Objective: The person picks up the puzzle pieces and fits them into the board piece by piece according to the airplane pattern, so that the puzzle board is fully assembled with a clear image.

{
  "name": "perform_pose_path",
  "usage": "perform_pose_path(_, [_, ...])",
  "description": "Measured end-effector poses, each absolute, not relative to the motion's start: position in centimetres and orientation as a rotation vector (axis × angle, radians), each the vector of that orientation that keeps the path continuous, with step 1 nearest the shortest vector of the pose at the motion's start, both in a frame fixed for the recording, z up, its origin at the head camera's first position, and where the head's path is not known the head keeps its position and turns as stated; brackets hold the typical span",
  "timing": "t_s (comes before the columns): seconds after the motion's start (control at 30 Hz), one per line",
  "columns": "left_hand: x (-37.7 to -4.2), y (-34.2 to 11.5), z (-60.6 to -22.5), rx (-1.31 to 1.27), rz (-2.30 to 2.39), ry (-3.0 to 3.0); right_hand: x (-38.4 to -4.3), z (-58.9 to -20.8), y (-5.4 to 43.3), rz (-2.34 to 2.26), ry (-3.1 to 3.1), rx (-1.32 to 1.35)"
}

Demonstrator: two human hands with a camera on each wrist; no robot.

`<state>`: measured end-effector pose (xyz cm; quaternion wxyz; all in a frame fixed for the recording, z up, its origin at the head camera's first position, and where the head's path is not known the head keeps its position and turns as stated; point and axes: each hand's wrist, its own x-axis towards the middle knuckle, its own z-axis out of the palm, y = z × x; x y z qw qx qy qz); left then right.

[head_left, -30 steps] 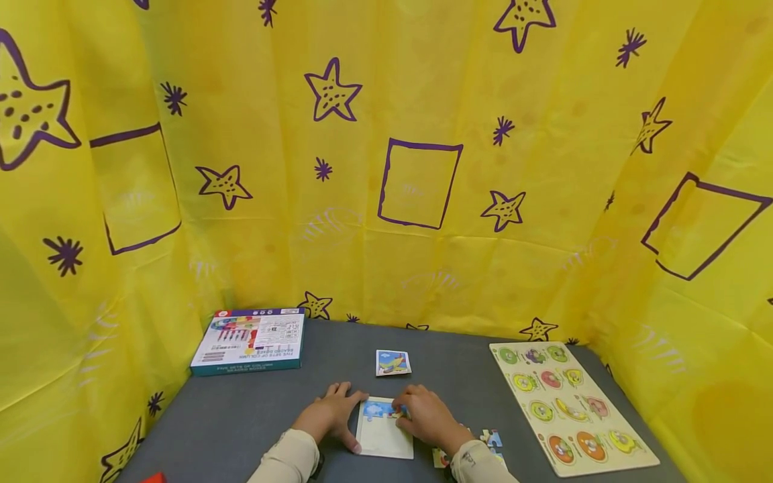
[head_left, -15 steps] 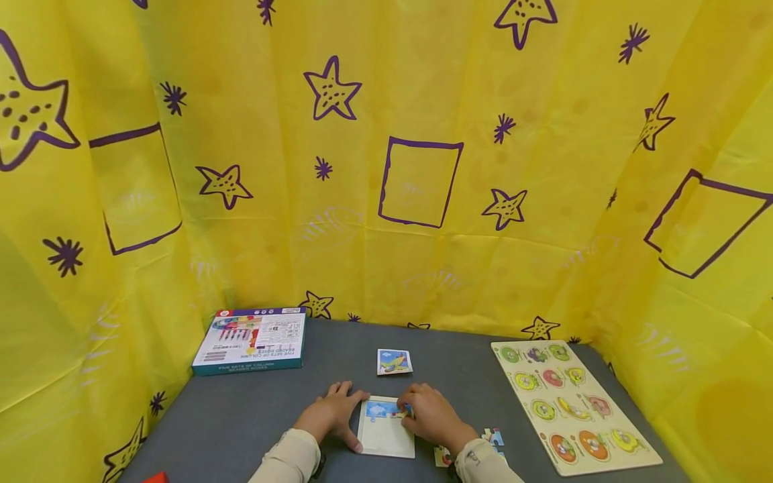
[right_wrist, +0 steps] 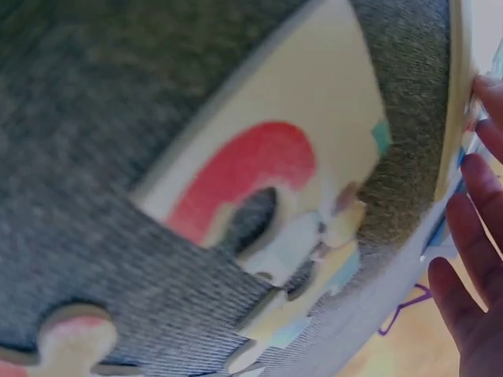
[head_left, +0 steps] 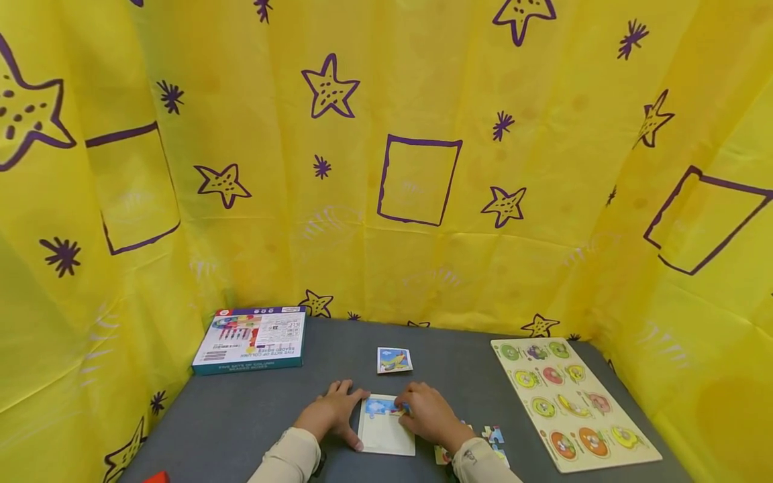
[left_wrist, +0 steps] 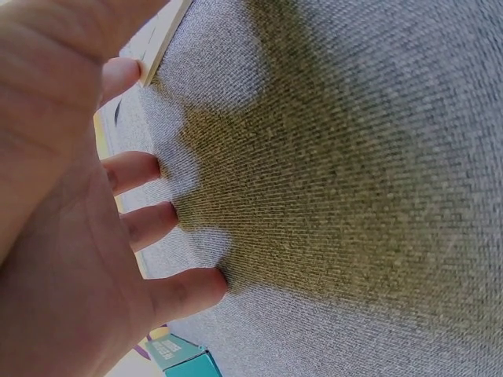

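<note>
A pale jigsaw tray [head_left: 386, 440] lies on the dark table, with blue sky pieces [head_left: 376, 406] along its far edge. My left hand [head_left: 331, 414] is spread at its left side, thumb by the near corner and index finger touching the far corner [left_wrist: 147, 75]. Over the tray's far right part, my right hand [head_left: 431, 417] pinches a small jigsaw piece [head_left: 397, 411], mostly covered by the fingers. Loose jigsaw pieces [head_left: 493, 436] lie beside the right wrist; one with a red curve [right_wrist: 330, 94] shows large in the right wrist view.
Beyond the tray lies a small picture card [head_left: 394, 361]. A wooden fruit-and-vegetable peg board [head_left: 564, 429] is at the right, and a flat teal-edged box [head_left: 249, 341] at the back left. Something red [head_left: 158, 477] shows at the near left edge. A yellow curtain [head_left: 423, 268] surrounds the table.
My right hand shifts slightly right, then slightly back left, over the tray's far right part. The left hand keeps its place at the tray's left side.
</note>
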<state>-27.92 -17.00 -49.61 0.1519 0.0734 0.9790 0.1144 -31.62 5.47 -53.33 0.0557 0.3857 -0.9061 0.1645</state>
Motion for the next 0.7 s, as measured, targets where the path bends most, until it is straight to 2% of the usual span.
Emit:
perform_pose_path(0.2, [-27.7,-16.9,-49.3,0.198,0.321,2.8,-31.4,-52.7,6.7,0.512,-2.75,1.186])
perform_pose_path(0.5, [-27.8,-17.1,-49.3,0.219,0.351,2.794,-30.8,-52.1,12.4,0.456,-2.866,1.23])
perform_pose_path(0.7, [-28.0,-17.0,-49.2,0.235,0.334,2.794,-30.4,-52.6,14.2,0.46,-2.856,1.248])
